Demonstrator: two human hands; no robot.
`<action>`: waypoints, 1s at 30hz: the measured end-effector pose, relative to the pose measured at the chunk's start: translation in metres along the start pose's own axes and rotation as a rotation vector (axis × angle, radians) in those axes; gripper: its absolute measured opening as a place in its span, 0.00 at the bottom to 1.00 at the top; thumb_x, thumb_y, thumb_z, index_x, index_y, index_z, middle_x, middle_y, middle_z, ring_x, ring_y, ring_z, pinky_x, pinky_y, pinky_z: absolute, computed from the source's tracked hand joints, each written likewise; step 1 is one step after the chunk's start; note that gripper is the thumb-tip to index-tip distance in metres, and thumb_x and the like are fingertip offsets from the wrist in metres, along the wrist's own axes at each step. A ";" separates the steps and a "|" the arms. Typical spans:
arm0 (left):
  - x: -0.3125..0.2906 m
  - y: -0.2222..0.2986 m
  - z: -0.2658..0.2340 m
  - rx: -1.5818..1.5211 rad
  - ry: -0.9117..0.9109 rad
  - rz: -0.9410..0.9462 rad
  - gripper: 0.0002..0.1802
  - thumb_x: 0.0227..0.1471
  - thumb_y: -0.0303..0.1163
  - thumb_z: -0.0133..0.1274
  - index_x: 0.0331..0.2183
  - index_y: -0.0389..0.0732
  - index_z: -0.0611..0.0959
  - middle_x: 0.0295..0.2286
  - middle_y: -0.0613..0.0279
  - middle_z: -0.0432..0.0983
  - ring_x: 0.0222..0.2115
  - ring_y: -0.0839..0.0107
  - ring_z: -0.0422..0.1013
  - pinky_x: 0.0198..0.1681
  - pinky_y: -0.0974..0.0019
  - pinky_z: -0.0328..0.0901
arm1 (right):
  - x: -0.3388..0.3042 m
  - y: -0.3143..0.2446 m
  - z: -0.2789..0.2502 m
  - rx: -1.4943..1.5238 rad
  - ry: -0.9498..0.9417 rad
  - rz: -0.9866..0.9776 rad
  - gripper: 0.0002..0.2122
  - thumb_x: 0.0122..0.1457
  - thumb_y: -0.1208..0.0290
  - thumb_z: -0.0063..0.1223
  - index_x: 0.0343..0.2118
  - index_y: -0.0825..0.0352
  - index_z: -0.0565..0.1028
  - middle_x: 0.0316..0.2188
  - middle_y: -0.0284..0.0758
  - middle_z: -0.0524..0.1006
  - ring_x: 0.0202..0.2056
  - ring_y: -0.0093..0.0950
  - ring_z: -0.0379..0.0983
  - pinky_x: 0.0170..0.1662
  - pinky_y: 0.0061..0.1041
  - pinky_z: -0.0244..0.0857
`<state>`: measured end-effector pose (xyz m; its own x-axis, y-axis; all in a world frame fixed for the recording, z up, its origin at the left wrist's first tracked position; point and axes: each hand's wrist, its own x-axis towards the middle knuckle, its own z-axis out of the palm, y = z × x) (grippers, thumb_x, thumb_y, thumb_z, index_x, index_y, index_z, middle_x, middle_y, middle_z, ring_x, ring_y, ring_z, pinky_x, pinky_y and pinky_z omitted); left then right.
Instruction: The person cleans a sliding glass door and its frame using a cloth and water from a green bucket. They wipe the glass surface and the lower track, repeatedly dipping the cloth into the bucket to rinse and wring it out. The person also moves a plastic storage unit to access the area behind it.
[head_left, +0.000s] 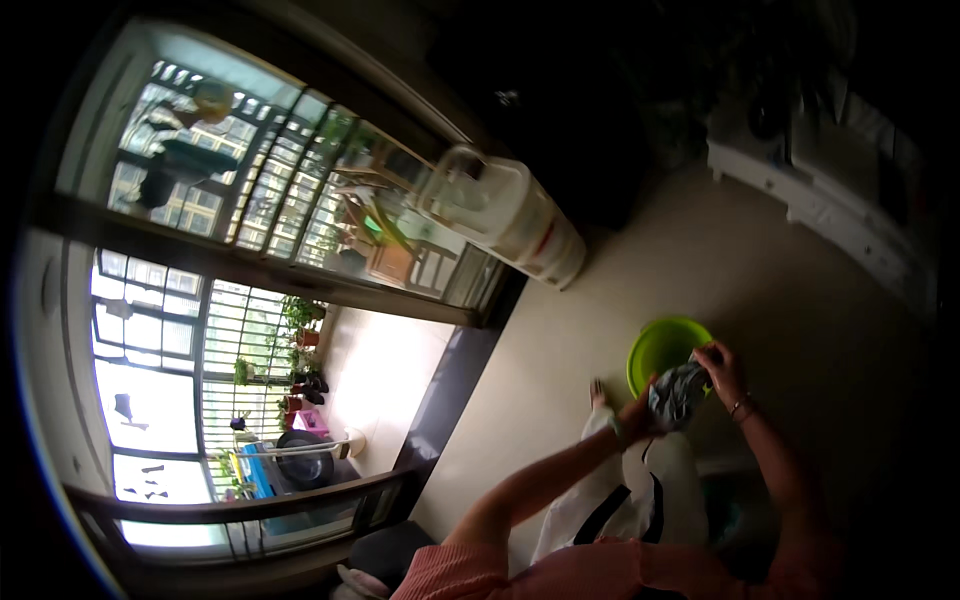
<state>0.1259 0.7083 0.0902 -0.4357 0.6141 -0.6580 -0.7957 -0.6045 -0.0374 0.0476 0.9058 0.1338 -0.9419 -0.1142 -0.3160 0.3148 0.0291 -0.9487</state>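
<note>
A bunched grey patterned cloth (677, 397) hangs between my two hands, over the near rim of a bright green basin (655, 345). My left hand (637, 415) grips its left side, fingers closed and partly hidden by the folds. On the upper right, my right hand (722, 366) pinches the cloth's edge. The basin stands on the floor in front of my legs, and the cloth and hands hide part of its inside. My white trousers (670, 475) show beneath the cloth.
A tall whitish plastic container (510, 215) stands by the glass sliding door. Through the doorway is a bright balcony with potted plants (300, 340), a black basin (303, 458) and a pink stool (311, 422). A low white cabinet (815, 195) lines the far right.
</note>
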 end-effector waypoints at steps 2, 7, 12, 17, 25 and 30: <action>-0.021 -0.022 0.012 0.346 -0.198 0.231 0.28 0.60 0.50 0.38 0.55 0.43 0.67 0.49 0.62 0.70 0.48 0.68 0.66 0.56 0.61 0.58 | -0.012 -0.038 0.002 0.057 -0.137 0.010 0.10 0.55 0.64 0.57 0.29 0.66 0.73 0.25 0.27 0.74 0.29 0.16 0.70 0.32 0.19 0.63; -0.105 -0.021 0.125 0.136 -0.356 0.343 0.24 0.62 0.48 0.35 0.52 0.45 0.69 0.48 0.64 0.70 0.47 0.71 0.68 0.54 0.63 0.62 | -0.053 -0.155 0.005 0.249 -0.249 0.124 0.09 0.54 0.66 0.57 0.32 0.65 0.74 0.29 0.29 0.74 0.31 0.17 0.70 0.35 0.19 0.65; -0.183 -0.001 0.164 0.377 -0.411 0.528 0.27 0.62 0.50 0.35 0.53 0.41 0.68 0.46 0.66 0.71 0.44 0.73 0.69 0.51 0.69 0.63 | -0.089 -0.245 0.042 0.268 -0.245 -0.048 0.09 0.53 0.70 0.58 0.36 0.64 0.74 0.31 0.27 0.75 0.33 0.17 0.71 0.33 0.16 0.65; -0.240 0.006 0.163 0.818 -0.297 0.709 0.32 0.59 0.52 0.41 0.53 0.35 0.68 0.45 0.61 0.72 0.44 0.75 0.68 0.49 0.70 0.63 | -0.133 -0.286 0.078 0.340 -0.397 -0.138 0.09 0.55 0.72 0.55 0.39 0.65 0.74 0.32 0.29 0.76 0.35 0.19 0.72 0.38 0.19 0.66; -0.282 -0.006 0.162 0.472 0.015 1.306 0.18 0.58 0.37 0.48 0.44 0.36 0.76 0.37 0.68 0.75 0.36 0.80 0.69 0.42 0.75 0.63 | -0.138 -0.296 0.132 0.451 -0.776 0.108 0.14 0.60 0.61 0.49 0.44 0.64 0.72 0.41 0.31 0.75 0.43 0.22 0.71 0.47 0.23 0.64; -0.314 0.006 0.159 -0.003 0.061 1.710 0.18 0.57 0.37 0.49 0.47 0.37 0.75 0.39 0.67 0.74 0.39 0.77 0.68 0.42 0.71 0.64 | -0.112 -0.283 0.200 0.200 -0.803 -0.411 0.24 0.49 0.78 0.56 0.52 0.65 0.66 0.43 0.29 0.72 0.45 0.21 0.67 0.51 0.22 0.58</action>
<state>0.1910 0.5920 0.4161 -0.7104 -0.7033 0.0271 0.5252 -0.5040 0.6856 0.0878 0.7118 0.4394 -0.6433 -0.7343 0.2167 0.0589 -0.3296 -0.9423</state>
